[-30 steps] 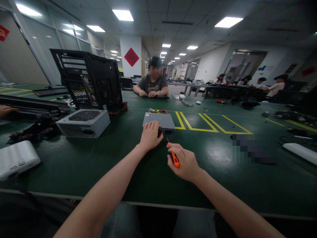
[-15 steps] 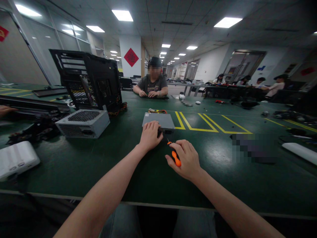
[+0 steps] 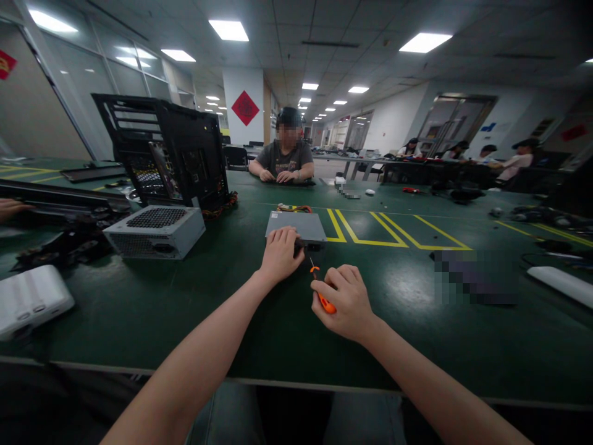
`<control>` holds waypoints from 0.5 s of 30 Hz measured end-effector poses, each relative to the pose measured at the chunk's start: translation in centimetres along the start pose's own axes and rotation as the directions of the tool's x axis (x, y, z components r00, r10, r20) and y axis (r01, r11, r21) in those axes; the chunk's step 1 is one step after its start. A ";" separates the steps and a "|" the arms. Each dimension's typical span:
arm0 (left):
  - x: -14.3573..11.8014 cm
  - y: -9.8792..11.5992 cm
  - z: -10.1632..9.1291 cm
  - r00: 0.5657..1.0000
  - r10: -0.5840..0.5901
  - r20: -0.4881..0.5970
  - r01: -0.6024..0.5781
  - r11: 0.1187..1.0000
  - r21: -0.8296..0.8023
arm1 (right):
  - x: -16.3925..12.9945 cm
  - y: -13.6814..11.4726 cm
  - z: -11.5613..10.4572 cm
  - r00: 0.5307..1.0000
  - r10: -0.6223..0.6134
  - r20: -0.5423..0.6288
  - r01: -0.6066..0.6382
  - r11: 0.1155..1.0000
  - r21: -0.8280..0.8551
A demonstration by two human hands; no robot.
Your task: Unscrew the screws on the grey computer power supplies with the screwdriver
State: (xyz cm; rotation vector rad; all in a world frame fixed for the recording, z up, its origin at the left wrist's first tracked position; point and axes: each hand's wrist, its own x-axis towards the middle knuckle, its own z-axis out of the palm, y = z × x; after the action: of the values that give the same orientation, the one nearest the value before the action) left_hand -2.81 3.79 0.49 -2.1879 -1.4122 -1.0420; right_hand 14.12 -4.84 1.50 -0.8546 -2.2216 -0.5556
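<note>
The right hand (image 3: 346, 303) has re-curled around the orange screwdriver (image 3: 327, 303), nearer than the power supply (image 3: 306, 225); the left hand (image 3: 280, 252) clasps that box's near edge: likely heavy, rigid, best held by its sides.

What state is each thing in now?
Left hand: on the gray power supply
Right hand: closed around the screwdriver
Screwdriver: held, tip toward the gray power supply
Gray power supply: lying flat
Mesh-topped power supply: set down, unheld
Black computer case: standing upright
White device: unheld

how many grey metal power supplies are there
2: a mesh-topped grey box near the black computer case, a smooth grey box at the left hand; others may be hidden.
</note>
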 end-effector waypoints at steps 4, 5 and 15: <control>0.0 0.0 0.0 1.000 -0.001 0.005 0.001 1.000 -0.001 | 0.1 -0.1 0.0 1.000 -0.003 0.009 0.003 1.000 0.004; 0.0 0.0 -0.1 1.000 -0.002 0.008 0.002 1.000 0.000 | 0.1 -0.1 0.0 1.000 0.004 0.008 -0.004 1.000 -0.001; 0.0 0.0 -0.1 1.000 0.003 0.005 -0.003 1.000 -0.002 | 0.0 0.2 0.1 0.999 0.028 0.019 -0.029 0.999 0.038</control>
State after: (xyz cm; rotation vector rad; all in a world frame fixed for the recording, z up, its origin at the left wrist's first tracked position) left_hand -2.85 3.75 0.54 -2.1949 -1.4105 -1.0379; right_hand 14.16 -4.64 1.47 -0.8731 -2.2259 -0.4920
